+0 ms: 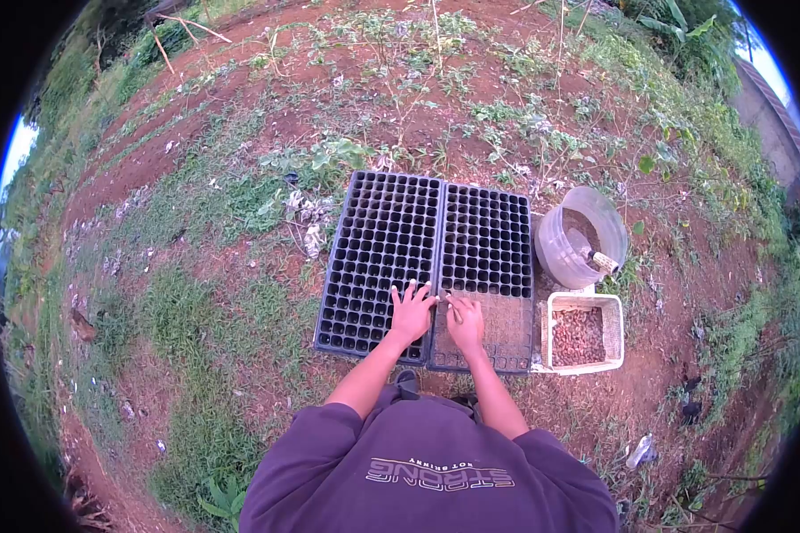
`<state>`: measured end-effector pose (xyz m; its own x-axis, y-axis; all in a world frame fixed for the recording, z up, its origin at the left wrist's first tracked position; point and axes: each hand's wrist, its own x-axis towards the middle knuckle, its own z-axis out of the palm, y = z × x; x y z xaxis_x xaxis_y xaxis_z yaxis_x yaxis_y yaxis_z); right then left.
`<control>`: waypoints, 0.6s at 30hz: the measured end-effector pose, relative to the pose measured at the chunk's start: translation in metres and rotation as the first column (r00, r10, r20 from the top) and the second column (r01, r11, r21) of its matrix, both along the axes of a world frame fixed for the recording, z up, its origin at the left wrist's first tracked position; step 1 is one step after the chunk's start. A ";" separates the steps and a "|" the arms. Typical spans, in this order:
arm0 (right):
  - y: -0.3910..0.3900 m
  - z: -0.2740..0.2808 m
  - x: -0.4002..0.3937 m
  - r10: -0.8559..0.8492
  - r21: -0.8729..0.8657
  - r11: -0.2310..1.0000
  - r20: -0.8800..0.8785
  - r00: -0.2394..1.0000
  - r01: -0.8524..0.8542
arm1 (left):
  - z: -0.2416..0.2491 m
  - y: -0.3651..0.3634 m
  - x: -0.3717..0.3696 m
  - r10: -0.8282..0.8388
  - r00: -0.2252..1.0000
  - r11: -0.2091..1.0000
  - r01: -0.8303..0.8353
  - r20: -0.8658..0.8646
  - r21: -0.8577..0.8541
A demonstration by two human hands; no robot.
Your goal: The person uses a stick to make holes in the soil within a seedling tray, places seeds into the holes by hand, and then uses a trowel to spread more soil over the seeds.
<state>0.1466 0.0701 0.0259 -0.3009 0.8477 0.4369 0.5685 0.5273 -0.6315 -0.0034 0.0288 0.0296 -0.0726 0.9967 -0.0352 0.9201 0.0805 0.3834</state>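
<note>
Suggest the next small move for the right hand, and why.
Probably ease the right hand's fingertips down at the far-left corner of the soil in the right tray. Its fingers are bunched just there, the far cells look unfilled, and the left hand is spread alongside. Whether the right hand holds anything is too small to tell.

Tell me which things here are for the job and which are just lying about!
Seem for the job:
left black tray
right black tray, partly filled with soil
clear tub
basket of brown bits

Probably just lying about:
crumpled plastic
dark scrap
</note>
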 end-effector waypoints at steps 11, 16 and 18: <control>-0.002 0.010 0.001 -0.033 -0.014 0.999 0.063 0.997 0.034 | -0.003 0.001 0.000 -0.011 0.999 1.000 0.012 -0.035 0.015; -0.001 0.010 0.002 -0.031 -0.035 0.999 0.082 0.996 0.034 | -0.004 0.001 0.000 -0.012 0.999 1.000 0.013 -0.035 0.023; -0.002 0.008 0.001 -0.031 -0.030 0.999 0.093 0.995 0.034 | -0.004 0.001 -0.001 -0.014 0.999 1.000 0.015 -0.033 0.027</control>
